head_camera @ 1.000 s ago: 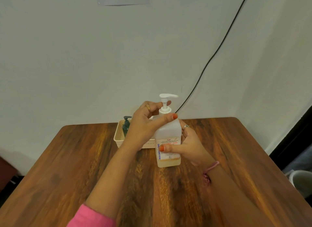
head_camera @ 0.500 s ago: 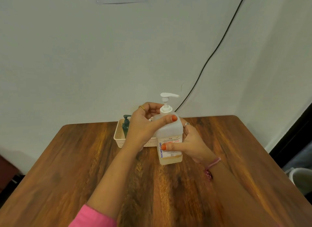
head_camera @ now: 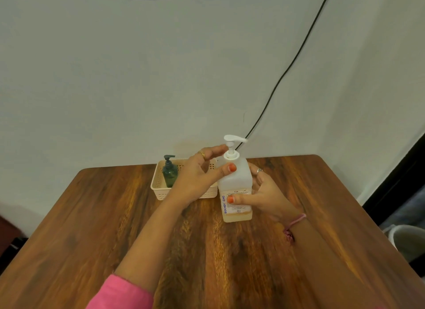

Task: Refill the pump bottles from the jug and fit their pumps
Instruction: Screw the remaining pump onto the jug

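Note:
A clear square pump bottle (head_camera: 234, 182) stands on the wooden table (head_camera: 92, 216), with a little pale yellow liquid at its bottom and a printed label. Its white pump (head_camera: 232, 139) sits in the neck, spout pointing right. My left hand (head_camera: 197, 179) pinches the pump's collar, fingers behind it and thumb on the bottle's shoulder. My right hand (head_camera: 264, 193) grips the bottle's body, with the thumb on the label and the fingers behind. A small dark green pump bottle (head_camera: 170, 173) stands in a cream basket (head_camera: 158, 189) to the left. No jug is in view.
The basket sits at the table's far edge against the wall. A black cable (head_camera: 287, 71) runs down the wall behind the bottle. A white container (head_camera: 407, 239) stands on the floor past the table's right edge.
My left hand's fingers have shifted round the pump collar, from curled over it to reaching behind the stem. The right hand keeps its hold and the bottle stays in place.

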Action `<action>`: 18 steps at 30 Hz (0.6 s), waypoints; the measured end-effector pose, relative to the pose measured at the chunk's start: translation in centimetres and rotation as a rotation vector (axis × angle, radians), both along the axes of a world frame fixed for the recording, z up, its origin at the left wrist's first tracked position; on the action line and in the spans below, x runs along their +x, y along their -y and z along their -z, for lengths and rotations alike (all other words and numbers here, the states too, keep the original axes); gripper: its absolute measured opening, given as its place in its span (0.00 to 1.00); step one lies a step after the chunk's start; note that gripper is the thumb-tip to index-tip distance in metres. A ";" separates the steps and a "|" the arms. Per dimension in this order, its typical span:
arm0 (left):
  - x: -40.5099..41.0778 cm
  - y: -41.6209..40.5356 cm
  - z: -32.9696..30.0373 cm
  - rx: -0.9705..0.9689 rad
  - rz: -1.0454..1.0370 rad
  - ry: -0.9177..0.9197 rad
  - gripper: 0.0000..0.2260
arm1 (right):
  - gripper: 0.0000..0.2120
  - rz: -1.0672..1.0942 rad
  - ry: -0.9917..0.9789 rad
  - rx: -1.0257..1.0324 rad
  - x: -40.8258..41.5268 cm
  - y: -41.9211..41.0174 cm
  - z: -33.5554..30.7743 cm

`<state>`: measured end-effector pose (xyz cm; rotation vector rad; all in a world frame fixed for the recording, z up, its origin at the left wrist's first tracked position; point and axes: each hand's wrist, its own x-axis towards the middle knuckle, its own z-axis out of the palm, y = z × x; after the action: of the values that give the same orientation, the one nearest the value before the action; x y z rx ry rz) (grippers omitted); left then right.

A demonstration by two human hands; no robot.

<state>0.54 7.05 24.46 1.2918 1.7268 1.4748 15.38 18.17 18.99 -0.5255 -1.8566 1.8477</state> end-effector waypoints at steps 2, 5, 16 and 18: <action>-0.1 -0.2 1.1 -0.062 0.021 0.009 0.30 | 0.38 0.041 -0.014 -0.037 0.1 -0.6 0.6; -0.7 -0.5 3.4 -0.190 0.079 0.017 0.31 | 0.39 0.107 -0.012 -0.038 0.2 -1.5 1.5; -0.5 -5.7 9.6 -0.264 -0.007 0.030 0.22 | 0.39 0.275 0.207 0.129 -1.3 -7.4 5.9; -0.7 -7.2 10.1 -0.288 -0.034 0.059 0.22 | 0.39 0.281 0.239 0.140 -2.2 -8.9 6.9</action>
<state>-0.20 14.20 14.34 1.0627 1.8506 1.2142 13.21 27.10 12.09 -0.9386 -1.9294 1.5140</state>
